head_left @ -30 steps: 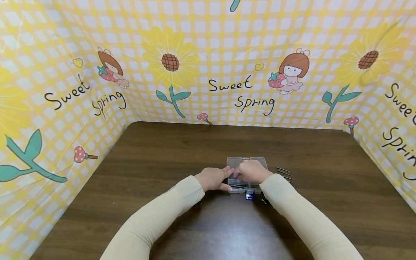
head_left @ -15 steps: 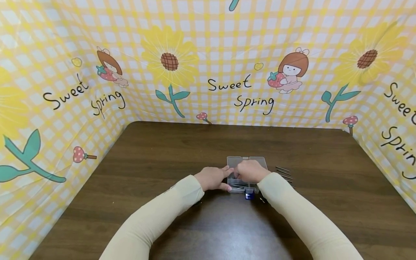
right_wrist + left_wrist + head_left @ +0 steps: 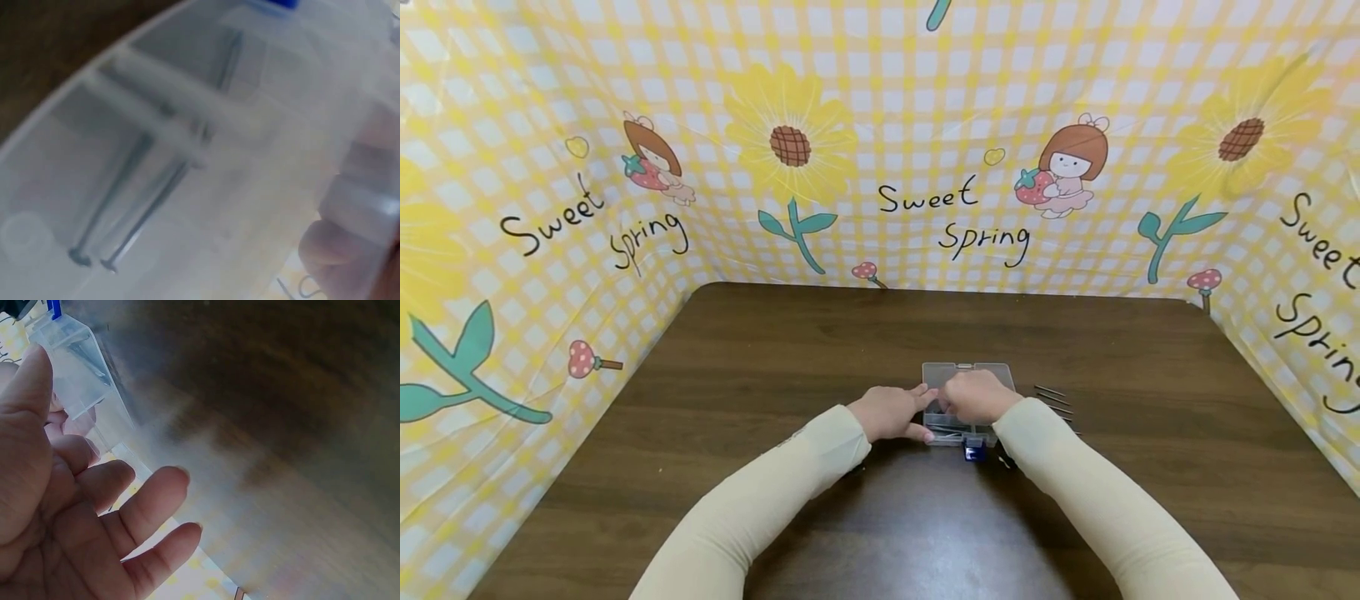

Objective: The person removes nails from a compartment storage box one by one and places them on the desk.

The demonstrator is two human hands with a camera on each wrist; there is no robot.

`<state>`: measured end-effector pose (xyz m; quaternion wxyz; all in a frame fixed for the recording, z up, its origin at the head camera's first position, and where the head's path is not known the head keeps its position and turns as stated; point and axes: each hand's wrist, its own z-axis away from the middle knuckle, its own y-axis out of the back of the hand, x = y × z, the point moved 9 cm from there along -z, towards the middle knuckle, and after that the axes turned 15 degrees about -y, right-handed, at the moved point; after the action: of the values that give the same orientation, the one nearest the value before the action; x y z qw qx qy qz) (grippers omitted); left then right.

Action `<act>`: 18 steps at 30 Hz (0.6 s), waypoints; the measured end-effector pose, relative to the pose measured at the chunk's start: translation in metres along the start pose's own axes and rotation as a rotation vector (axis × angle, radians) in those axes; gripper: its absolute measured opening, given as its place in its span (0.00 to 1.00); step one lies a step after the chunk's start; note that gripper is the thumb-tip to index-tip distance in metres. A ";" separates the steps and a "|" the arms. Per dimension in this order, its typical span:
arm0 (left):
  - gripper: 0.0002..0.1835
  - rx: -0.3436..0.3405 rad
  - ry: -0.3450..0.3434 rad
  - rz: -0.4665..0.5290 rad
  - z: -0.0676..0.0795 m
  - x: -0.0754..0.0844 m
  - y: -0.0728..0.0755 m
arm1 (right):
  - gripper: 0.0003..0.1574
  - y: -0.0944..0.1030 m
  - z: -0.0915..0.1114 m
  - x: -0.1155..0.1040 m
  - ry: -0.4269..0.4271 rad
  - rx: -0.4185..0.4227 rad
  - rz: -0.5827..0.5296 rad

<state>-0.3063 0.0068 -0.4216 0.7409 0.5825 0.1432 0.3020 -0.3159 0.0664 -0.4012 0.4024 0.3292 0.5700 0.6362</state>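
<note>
A clear plastic compartment box [image 3: 929, 408] lies on the table with its lid [image 3: 967, 372] raised at the back. Metal nails [image 3: 114, 197] show blurred through its plastic in the right wrist view. My left hand [image 3: 887, 411] steadies the box's left side, thumb at the front corner and a fingertip farther back. Its other fingers spread loosely in the left wrist view. Over the box, my right hand [image 3: 976, 396] has bent fingers [image 3: 334, 244] reaching down into the back part; I cannot tell what they hold. A blue latch [image 3: 974, 452] sticks out at the front.
Several nails [image 3: 1054, 400] lie in a row on the brown wooden table [image 3: 820, 333], right of the box. Part of a small black object [image 3: 1006, 457] shows under the right sleeve. A yellow checked cloth [image 3: 850, 100] stands around the table's back and sides.
Both hands stay at the box in nearly the same pose. The row of nails on the table looks unchanged. Only the head view shifts slightly.
</note>
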 end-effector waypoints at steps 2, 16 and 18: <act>0.41 0.001 -0.003 -0.009 0.000 0.000 0.001 | 0.07 0.001 0.000 0.002 -0.009 -0.005 -0.009; 0.41 0.008 -0.014 -0.032 0.001 0.003 0.001 | 0.05 0.018 0.008 0.011 -0.058 -0.014 -0.025; 0.41 0.011 -0.016 -0.032 0.001 0.003 0.001 | 0.04 0.021 0.010 0.014 -0.069 -0.011 -0.033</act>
<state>-0.3040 0.0082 -0.4200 0.7437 0.5865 0.1482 0.2845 -0.3162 0.0831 -0.3800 0.4337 0.3393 0.5578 0.6209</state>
